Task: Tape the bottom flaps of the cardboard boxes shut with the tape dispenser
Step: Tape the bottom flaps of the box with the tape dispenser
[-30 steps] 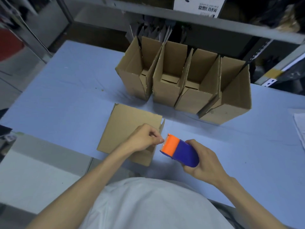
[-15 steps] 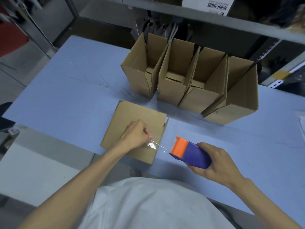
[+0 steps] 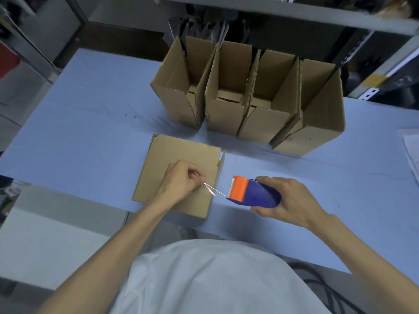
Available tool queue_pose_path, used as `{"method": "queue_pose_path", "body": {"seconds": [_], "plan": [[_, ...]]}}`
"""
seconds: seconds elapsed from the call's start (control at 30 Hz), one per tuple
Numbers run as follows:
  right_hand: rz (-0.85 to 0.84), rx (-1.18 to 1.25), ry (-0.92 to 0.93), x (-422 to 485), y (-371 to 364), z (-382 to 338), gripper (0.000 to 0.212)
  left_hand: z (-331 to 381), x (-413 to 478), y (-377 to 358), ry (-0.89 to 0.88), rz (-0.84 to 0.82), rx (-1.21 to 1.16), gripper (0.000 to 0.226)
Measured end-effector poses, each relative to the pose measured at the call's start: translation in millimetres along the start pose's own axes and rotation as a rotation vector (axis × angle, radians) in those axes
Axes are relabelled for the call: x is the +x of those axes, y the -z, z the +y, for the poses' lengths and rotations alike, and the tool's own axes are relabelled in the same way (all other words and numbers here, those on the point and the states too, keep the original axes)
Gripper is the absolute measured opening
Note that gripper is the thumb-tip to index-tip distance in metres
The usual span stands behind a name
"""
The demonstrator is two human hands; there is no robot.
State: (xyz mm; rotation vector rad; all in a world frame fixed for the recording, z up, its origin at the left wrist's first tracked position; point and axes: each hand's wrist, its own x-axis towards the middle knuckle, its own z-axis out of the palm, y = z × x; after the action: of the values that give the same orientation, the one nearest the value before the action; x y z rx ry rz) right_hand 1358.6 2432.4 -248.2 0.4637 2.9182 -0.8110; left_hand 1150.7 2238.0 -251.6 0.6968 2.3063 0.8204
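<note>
Left hand (image 3: 183, 182) pinches the tape end (image 3: 205, 185) above the flattened box (image 3: 181, 155) at the near edge of the table (image 3: 90, 123); right hand (image 3: 288, 200) grips the tape dispenser (image 3: 251, 192) just rightward, strip (image 3: 218, 193) stretched left-to-right between them.

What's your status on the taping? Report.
Left hand pinches tape end over near cardboard box. Right hand grips tape dispenser. Four open boxes behind, not in the way.

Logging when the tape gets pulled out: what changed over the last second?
The left hand, pinching the tape's end, drew leftward from the tape dispenser over the near box, while the right hand carried the dispenser rightward, so a clear strip spans between them. Both grips, that box and the four open boxes behind stayed.
</note>
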Motion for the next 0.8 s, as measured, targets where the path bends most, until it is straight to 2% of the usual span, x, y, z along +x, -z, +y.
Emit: {"method": "queue_pose_path", "body": {"seconds": [0.1, 0.13, 0.33, 0.47, 0.63, 0.8], "plan": [[-0.02, -0.006, -0.007, 1.4, -2.1, 0.4, 0.065, -4.0, 1.6, -1.3, -0.013, -0.038, -0.004, 0.052], [-0.023, -0.008, -0.013, 1.6, -3.2, 0.3, 0.066, -5.8, 2.4, -2.2, -0.014, -0.029, -0.004, 0.055], [-0.033, 0.002, -0.025, 3.9, -9.3, -3.1, 0.067, -15.9, 0.3, -10.4, 0.027, 0.038, 0.047, 0.036], [-0.065, -0.048, -0.041, 7.7, -15.5, -3.8, 0.066, -16.9, 0.5, -16.1, 0.024, 0.059, 0.173, 0.041], [-0.103, -0.111, -0.028, 11.5, -21.4, -2.6, 0.068, -19.4, 8.8, -8.8, 0.0, 0.076, 0.339, 0.057], [-0.164, -0.154, -0.025, 18.6, -23.6, -11.4, 0.059, -29.8, 10.6, -10.9, 0.09, 0.081, 0.233, 0.049]]}}
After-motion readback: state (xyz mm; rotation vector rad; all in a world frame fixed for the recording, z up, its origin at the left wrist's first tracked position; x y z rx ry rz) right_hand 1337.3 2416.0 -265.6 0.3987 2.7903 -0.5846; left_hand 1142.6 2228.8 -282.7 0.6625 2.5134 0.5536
